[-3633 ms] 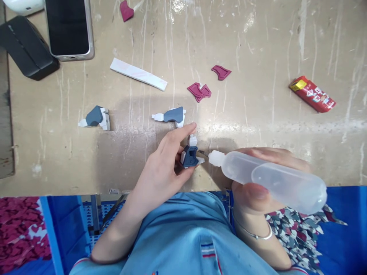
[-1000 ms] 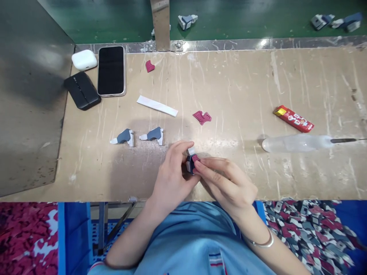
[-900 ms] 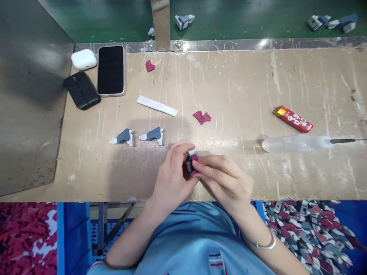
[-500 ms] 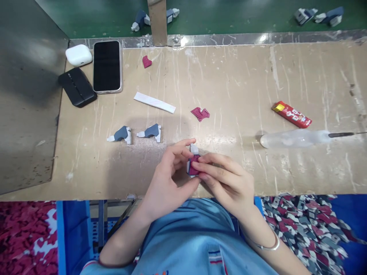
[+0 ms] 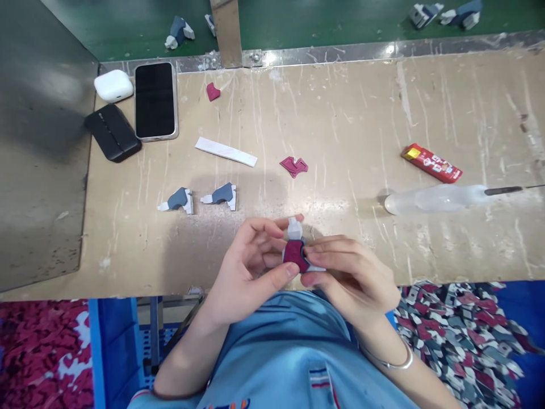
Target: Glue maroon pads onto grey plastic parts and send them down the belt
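Between my two hands, near the table's front edge, is a small white and blue-grey plastic part with a maroon piece (image 5: 294, 254) on its upper face. Its white tip (image 5: 294, 229) points away from me. My left hand (image 5: 255, 267) is closed on its left side, the thumb pressing the maroon piece's lower edge. My right hand (image 5: 351, 278) pinches the right side with fingertips and thumb. Two similar blue-grey and white parts (image 5: 177, 200) lie to the left, without maroon on top. Loose maroon pieces (image 5: 294, 166) lie beyond my hands, and a single maroon piece (image 5: 213, 91) is farther back.
A white strip (image 5: 226, 151), phone (image 5: 155, 102), black case (image 5: 113, 133) and white case (image 5: 113, 86) lie left. On the right are a red packet (image 5: 432, 163) and a clear needle-tipped bottle (image 5: 438, 199). Bins of parts (image 5: 462, 335) flank me; a green belt (image 5: 315, 25) runs behind.
My hands have turned the part and shifted their grip, so more of its maroon face and white tip show. Parts on the green belt have moved left. The view has shifted slightly.
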Available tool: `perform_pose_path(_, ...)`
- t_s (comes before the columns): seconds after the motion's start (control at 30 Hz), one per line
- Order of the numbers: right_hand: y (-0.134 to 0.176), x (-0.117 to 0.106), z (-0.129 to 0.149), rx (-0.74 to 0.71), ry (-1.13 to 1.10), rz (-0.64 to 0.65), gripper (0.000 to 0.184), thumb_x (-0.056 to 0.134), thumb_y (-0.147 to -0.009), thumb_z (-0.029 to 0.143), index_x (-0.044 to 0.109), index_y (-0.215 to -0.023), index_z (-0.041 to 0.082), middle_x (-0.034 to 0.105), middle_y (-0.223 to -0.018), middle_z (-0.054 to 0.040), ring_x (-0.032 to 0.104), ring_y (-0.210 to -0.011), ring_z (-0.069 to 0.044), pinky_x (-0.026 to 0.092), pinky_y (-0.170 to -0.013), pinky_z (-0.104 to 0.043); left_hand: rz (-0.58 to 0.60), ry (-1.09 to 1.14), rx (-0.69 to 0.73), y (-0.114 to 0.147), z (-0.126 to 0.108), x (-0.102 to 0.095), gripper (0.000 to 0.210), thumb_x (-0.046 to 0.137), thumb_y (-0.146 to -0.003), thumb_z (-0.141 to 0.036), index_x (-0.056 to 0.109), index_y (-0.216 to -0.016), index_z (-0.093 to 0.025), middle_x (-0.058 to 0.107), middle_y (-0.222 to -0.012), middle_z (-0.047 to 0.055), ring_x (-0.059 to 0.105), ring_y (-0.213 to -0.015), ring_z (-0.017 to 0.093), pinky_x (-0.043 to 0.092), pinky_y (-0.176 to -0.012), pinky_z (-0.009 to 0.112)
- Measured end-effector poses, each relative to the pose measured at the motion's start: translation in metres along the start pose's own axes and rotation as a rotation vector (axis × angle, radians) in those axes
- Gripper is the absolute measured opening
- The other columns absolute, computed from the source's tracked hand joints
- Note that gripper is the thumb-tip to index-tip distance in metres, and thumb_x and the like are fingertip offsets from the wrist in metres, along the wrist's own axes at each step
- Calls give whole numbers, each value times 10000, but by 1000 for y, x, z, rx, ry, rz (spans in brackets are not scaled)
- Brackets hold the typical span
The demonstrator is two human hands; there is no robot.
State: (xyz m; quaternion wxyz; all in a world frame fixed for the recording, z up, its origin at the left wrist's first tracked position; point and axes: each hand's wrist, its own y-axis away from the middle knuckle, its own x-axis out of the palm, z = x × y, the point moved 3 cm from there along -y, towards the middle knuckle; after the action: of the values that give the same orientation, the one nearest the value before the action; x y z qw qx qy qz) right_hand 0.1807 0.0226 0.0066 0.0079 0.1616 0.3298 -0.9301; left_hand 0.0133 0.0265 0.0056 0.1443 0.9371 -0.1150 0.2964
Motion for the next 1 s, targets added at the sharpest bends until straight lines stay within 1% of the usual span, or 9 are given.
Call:
perform_pose_path(0.13, 0, 0, 2, -49, 2, 31, 100, 820, -985, 126, 762, -1050, 173, 834, -936, -68, 827, -852, -216, 728, -775, -333, 25, 85, -33, -4, 4, 2, 304, 878, -934, -145, 661, -1125, -240, 871, -1093, 2, 811, -947, 63, 629, -831, 107)
perform_pose_path(0.33, -2, 1, 0, -59, 7, 22, 141, 816, -964, 78, 783, -1024, 201, 836, -913, -47, 827, -803, -223, 722, -721, -346, 14, 90, -71, -6, 4, 3, 345, 915, -904, -199, 611, -1057, -252, 866, -1036, -18, 803, -857, 77, 640, -790, 139)
perform_pose_path(0.53, -2, 1, -5, -55, -33, -56, 175, 841, -958, 111, 782, -1079, 225, 825, -868, -27, 805, -766, -221, 693, -687, -346, -31, -10, -63, -9, 9, -1, 313, 956, -862, -303, 747, -1089, -249, 836, -999, 15, 803, -894, 122, 641, -789, 166)
perform_pose_path(0.6, -1, 0, -6, 3, -103, -86, 172, 865, -970, 234, 783, -1121, 240, 813, -877, -27, 790, -783, -214, 685, -706, -340, -71, -96, 22, -9, 7, -2, 257, 955, -857, -283, 816, -1072, -254, 817, -1018, 25, 805, -921, 142, 653, -786, 185)
perform_pose_path(0.67, 1, 0, -9, 164, -220, -127, 292, 859, -981, 402, 770, -1225, 269, 811, -977, -45, 783, -840, -212, 681, -740, -338, -85, -222, 138, -7, 3, -1, 214, 926, -875, -223, 867, -1073, -279, 799, -1075, 32, 805, -977, 160, 668, -820, 208)
perform_pose_path(0.73, 3, 0, -11, 359, -337, -129, 381, 829, -1000, 460, 739, -1337, 308, 810, -1072, -54, 784, -889, -207, 676, -754, -326, -85, -348, 217, -4, -1, 3, 243, 883, -897, -154, 885, -1092, -298, 801, -1122, 37, 799, -1058, 173, 669, -906, 230)
perform_pose_path(0.8, 4, 0, -10, 447, -382, -79, 299, 827, -1012, 372, 767, -1300, 317, 819, -1058, -43, 784, -891, -196, 666, -748, -300, -104, -400, 228, -1, -4, 5, 334, 864, -896, -103, 871, -1154, -313, 826, -1134, 32, 799, -1094, 170, 659, -951, 229)
perform_pose_path(0.9, 2, -2, -5, 407, -371, -55, 138, 849, -977, 228, 824, -1099, 288, 822, -962, -25, 784, -874, -188, 670, -771, -286, -168, -370, 210, 0, -5, 6, 440, 941, -819, -115, 837, -1202, -306, 851, -1139, 26, 816, -1027, 161, 662, -890, 209)
perform_pose_path(1.0, 1, -2, -2, 370, -396, -111, 129, 837, -966, 177, 814, -1050, 273, 816, -925, -23, 797, -877, -196, 693, -799, -304, -175, -429, 246, 0, -4, 7, 272, 983, -791, -222, 852, -1030, -223, 849, -1000, 52, 810, -907, 180, 661, -808, 232)
